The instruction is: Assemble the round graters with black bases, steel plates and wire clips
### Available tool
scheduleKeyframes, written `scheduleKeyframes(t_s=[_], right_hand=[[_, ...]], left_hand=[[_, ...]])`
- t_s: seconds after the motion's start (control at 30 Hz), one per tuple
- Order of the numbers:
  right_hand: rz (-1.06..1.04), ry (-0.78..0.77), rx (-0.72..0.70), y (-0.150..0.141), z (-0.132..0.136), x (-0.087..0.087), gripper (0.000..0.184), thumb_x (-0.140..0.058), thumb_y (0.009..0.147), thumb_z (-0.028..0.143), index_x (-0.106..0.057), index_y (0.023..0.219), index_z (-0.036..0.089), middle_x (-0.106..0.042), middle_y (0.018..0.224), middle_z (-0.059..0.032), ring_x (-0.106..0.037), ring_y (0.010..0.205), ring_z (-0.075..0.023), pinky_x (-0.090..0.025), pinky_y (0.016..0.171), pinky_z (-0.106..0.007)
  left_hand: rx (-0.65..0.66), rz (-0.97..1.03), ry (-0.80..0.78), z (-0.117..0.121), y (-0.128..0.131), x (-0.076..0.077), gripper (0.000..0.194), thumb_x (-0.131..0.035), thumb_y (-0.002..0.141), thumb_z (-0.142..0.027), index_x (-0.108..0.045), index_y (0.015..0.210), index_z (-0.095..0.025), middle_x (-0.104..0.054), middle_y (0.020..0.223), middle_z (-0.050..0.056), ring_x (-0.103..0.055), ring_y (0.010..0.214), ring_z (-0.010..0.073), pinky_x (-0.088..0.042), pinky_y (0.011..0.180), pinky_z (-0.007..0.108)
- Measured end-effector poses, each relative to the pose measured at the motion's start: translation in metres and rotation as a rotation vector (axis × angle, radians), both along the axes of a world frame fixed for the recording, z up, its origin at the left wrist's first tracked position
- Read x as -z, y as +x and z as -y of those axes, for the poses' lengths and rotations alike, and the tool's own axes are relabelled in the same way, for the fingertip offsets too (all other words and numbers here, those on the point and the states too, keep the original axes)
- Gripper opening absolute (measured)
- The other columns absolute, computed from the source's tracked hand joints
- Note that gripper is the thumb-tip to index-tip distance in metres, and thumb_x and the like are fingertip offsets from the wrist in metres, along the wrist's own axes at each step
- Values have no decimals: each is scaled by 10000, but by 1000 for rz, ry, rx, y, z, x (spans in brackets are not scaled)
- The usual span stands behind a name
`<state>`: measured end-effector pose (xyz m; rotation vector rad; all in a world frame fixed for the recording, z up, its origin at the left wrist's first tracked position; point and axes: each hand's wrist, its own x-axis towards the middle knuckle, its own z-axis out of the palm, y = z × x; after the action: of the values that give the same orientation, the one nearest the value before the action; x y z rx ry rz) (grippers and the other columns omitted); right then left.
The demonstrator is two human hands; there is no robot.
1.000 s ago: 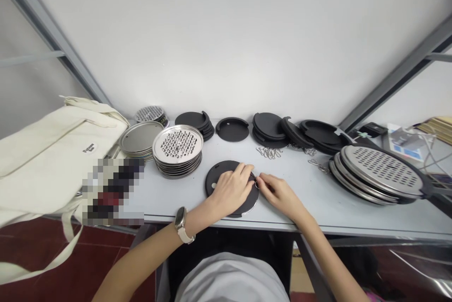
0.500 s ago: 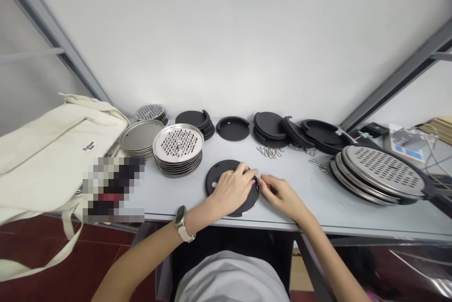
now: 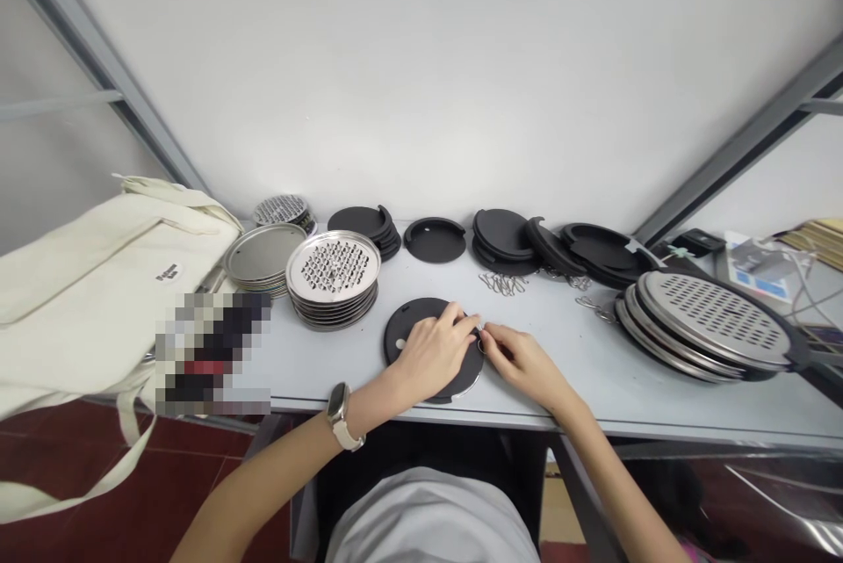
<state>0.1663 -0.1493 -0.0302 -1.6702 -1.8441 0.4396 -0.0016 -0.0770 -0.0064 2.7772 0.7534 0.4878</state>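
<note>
A round black plate (image 3: 409,320) lies on the table near its front edge, with a thin shiny rim along its lower right. My left hand (image 3: 435,352) lies across the plate, fingers bent over and gripping its right side. At that right edge, my right hand (image 3: 523,365) pinches a small bent wire clip (image 3: 481,347) between thumb and forefinger. My left fingertips are close by the clip; how it meets the plate is hidden by the fingers.
Steel grater discs (image 3: 333,269) and plain metal discs (image 3: 264,254) are stacked left. Black plates (image 3: 435,241) line the wall, with loose wire clips (image 3: 504,284) before them. Right stands a stack of handled graters (image 3: 717,317). A cream bag (image 3: 105,282) takes up the left end.
Almost nothing differs. Both hands stay at the plate's right edge, with only a slight shift of the fingers around the wire clip.
</note>
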Motion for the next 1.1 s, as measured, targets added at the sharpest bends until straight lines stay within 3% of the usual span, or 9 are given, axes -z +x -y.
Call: scheduleKeyframes(t_s=[0.17, 0.63, 1.1], right_hand=[[10, -11, -11, 0, -1, -2, 308, -324, 963, 303, -407, 683, 204, -495, 611, 14, -473, 565, -137, -348, 558, -248], [-37, -16, 8, -1, -1, 0, 325, -366, 935, 299, -333, 626, 203, -345, 535, 55, -352, 509, -108, -279, 501, -236], [-31, -33, 15, -1, 0, 1, 294, -367, 922, 300, -338, 644, 209, -350, 546, 54, -345, 513, -114, -277, 504, -231]], left_hand=[[-14, -20, 24, 0, 1, 1, 343, -376, 953, -263, -419, 1290, -218, -504, 1078, 56, -607, 802, 164, -509, 730, 313], [-12, -24, -2, 1, 0, -3, 289, -366, 955, -256, -472, 1222, -225, -506, 1064, 48, -607, 788, 157, -503, 728, 297], [25, -22, 5, 0, 0, -6, 274, -374, 954, -228, -474, 1209, -221, -518, 1056, 40, -606, 798, 159, -494, 720, 284]])
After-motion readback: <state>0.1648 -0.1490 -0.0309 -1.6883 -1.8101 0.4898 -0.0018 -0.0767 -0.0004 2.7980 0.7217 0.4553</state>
